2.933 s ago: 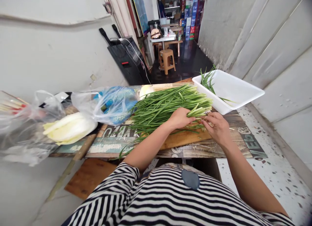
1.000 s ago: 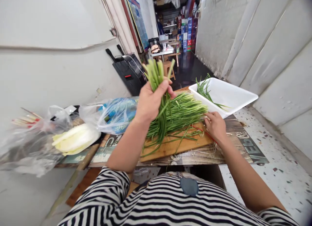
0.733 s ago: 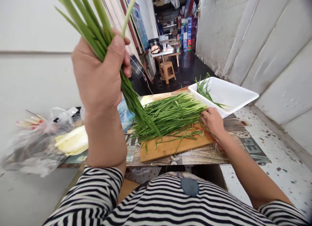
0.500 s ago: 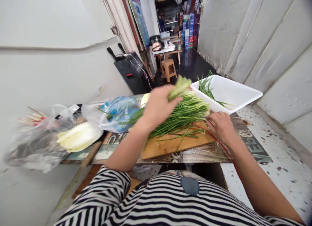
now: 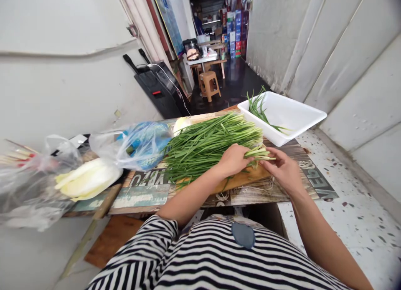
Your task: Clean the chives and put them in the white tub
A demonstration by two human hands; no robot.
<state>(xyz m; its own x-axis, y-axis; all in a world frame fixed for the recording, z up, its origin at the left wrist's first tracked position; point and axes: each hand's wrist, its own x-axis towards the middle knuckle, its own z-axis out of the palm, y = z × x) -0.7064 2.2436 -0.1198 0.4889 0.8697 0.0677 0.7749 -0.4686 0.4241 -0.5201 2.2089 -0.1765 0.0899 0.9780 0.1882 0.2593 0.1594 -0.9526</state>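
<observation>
A large pile of green chives (image 5: 203, 142) lies across the wooden cutting board (image 5: 241, 180). My left hand (image 5: 233, 160) is closed round a small bunch of chives (image 5: 257, 152) near their pale ends. From the right, my right hand (image 5: 282, 167) pinches the tips of the same bunch between thumb and fingers. A white tray (image 5: 308, 118) with a few chives (image 5: 257, 106) in it stands behind my right hand.
Left of the pile are a clear bag with blue contents (image 5: 145, 144), a halved cabbage (image 5: 90, 178) and more plastic bags (image 5: 28, 194). Farther off stand a black case (image 5: 159, 89) and a brown stool (image 5: 209, 85).
My left hand has come down from above the pile, and its bunch now meets my right hand. The red cord by my right hand no longer shows. The view has shifted slightly.
</observation>
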